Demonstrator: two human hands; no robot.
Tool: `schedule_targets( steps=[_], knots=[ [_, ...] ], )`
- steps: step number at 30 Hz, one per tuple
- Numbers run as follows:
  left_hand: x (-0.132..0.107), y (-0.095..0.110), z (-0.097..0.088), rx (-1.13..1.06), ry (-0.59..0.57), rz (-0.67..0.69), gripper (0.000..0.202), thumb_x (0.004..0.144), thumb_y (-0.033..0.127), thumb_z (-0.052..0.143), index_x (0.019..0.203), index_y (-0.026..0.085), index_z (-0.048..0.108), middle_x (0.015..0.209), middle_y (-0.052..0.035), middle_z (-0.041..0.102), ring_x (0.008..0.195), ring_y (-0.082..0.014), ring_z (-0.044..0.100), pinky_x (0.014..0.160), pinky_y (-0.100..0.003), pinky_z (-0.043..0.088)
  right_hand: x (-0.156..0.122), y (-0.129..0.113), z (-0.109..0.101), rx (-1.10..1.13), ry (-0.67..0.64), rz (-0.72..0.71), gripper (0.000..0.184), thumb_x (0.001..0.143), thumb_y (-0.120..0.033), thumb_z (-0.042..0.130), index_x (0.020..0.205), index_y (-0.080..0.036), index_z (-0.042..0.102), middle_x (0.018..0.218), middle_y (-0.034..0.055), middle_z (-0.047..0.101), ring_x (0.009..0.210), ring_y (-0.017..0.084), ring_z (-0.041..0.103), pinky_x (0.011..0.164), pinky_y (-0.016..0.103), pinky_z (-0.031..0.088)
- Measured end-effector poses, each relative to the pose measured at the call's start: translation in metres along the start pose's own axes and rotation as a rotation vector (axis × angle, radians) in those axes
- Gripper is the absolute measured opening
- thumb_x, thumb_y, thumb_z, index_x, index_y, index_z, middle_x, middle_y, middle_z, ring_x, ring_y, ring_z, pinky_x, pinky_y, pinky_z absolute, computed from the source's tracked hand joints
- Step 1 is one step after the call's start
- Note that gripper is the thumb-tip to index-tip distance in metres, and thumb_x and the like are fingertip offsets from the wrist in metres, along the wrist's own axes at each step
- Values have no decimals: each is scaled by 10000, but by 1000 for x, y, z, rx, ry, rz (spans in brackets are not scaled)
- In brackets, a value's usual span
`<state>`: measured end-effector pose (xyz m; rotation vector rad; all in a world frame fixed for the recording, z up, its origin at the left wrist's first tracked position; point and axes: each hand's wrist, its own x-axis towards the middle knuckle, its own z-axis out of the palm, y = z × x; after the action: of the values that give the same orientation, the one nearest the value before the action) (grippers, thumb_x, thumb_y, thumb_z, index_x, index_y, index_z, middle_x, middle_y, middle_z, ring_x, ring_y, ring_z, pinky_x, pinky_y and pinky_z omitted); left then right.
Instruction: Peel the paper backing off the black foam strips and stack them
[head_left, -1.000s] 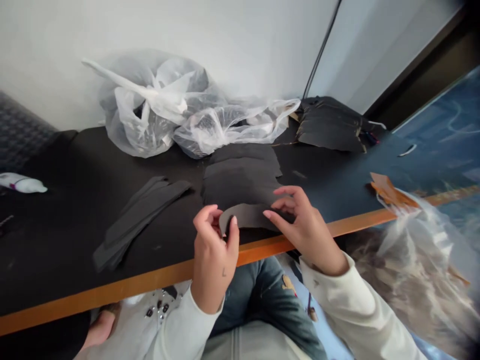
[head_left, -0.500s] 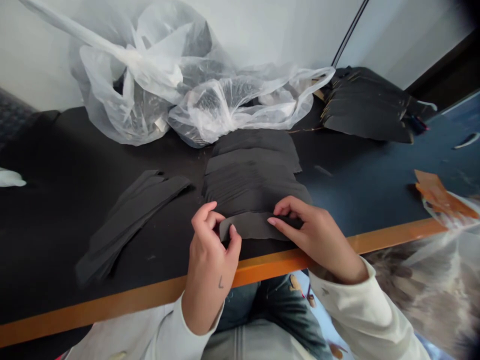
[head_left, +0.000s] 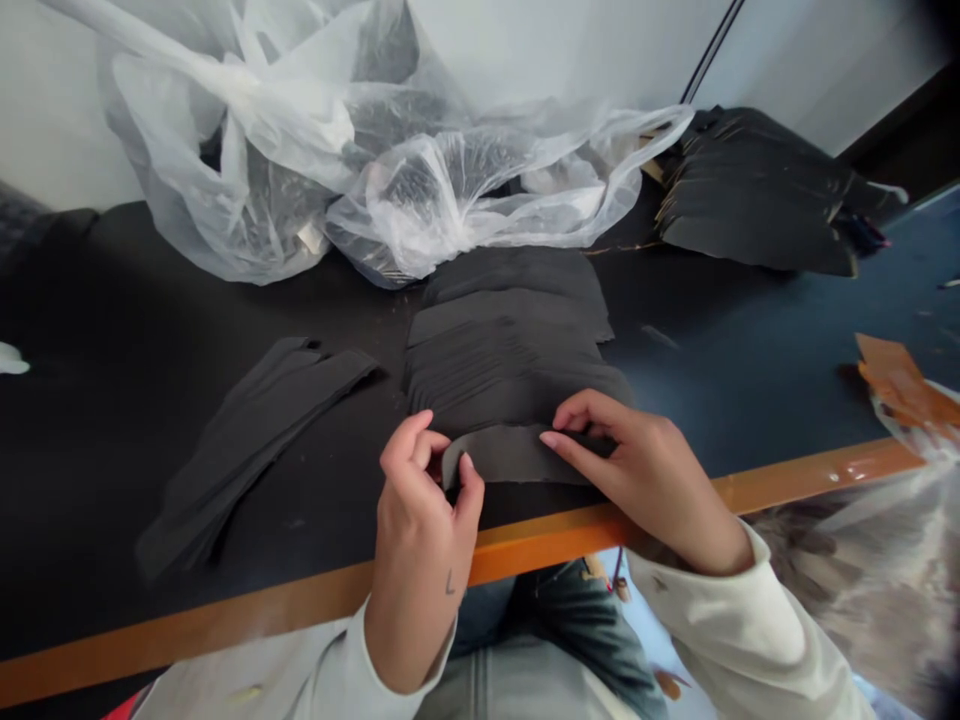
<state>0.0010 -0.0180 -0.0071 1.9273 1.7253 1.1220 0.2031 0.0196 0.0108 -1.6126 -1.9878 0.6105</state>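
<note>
Between my two hands is a dark grey strip [head_left: 514, 455], thin and flat like fabric or foam sheet, near the table's front edge. My left hand [head_left: 427, 510] pinches its left end between thumb and fingers, and that end curls up slightly. At the right end, my right hand [head_left: 637, 455] holds it with thumb and bent fingers; part of that end is hidden. Just beyond lies a fanned row of overlapping dark pieces [head_left: 510, 335] of the same material. To the left, a few more dark strips [head_left: 255, 440] lie in a slanted pile.
Clear plastic bags [head_left: 442, 200] sit at the back against the wall. A stack of dark panels [head_left: 757, 195] lies at the back right. An orange piece [head_left: 904, 380] is near the right edge. Orange-brown edging [head_left: 285, 605] runs along the black table's front.
The camera view has shifted slightly. Both hands keep hold of the strip in nearly the same place, and its left end curls a little more.
</note>
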Motion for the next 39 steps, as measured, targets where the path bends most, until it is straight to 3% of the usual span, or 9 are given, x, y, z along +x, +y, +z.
schedule_targets(
  steps=[7, 12, 17, 25, 33, 36, 39],
  knots=[
    [-2, -2, 2, 98, 10, 48, 495, 947, 158, 542, 1373, 161, 291, 1027, -96, 600, 926, -190, 648, 795, -348, 558, 8, -6, -3, -39, -39, 33, 108, 862, -327, 627, 813, -242, 581, 728, -28, 660, 635, 132, 626, 598, 243, 435],
    [-4, -1, 3, 177, 23, 98, 438, 958, 158, 528, 1348, 144, 328, 1051, -130, 597, 951, -222, 660, 769, -361, 569, 10, -10, -2, -84, -30, 26, 167, 835, -293, 632, 755, -238, 496, 646, -47, 591, 521, 109, 522, 526, 238, 372],
    [1, -2, -4, 264, 51, 56, 428, 928, 214, 595, 1302, 152, 397, 976, -100, 611, 873, -232, 652, 723, -361, 556, 12, -8, 0, -126, -50, 11, 180, 829, -275, 640, 756, -234, 481, 643, -56, 570, 507, 101, 487, 518, 235, 335],
    [-6, -3, -35, -32, -16, -75, 394, 932, 174, 578, 1276, 229, 393, 809, 28, 594, 715, -125, 579, 705, -250, 510, -2, -5, -3, -143, -92, -17, 197, 857, -394, 641, 788, -244, 534, 690, -47, 628, 537, 112, 545, 525, 243, 359],
    [-25, 11, -38, -14, -110, -34, 456, 913, 189, 583, 1318, 221, 375, 856, 9, 592, 739, -133, 596, 726, -282, 539, -25, -14, 2, -344, -58, -23, 273, 800, -487, 698, 874, -268, 553, 721, -53, 674, 544, 143, 607, 497, 257, 302],
    [-21, 14, -31, -61, -83, 54, 472, 935, 126, 524, 1358, 216, 335, 828, 25, 559, 717, -112, 583, 734, -260, 547, -25, -15, 5, -363, -54, -21, 282, 808, -498, 687, 887, -268, 543, 707, -57, 665, 536, 141, 597, 497, 258, 292],
    [-20, 16, -25, -44, 18, 249, 528, 940, 79, 491, 1406, 205, 274, 848, 11, 562, 741, -114, 593, 731, -254, 563, -24, -17, 4, -369, -96, -1, 285, 804, -487, 698, 899, -272, 537, 720, -64, 667, 571, 150, 612, 504, 255, 284]
  ],
)
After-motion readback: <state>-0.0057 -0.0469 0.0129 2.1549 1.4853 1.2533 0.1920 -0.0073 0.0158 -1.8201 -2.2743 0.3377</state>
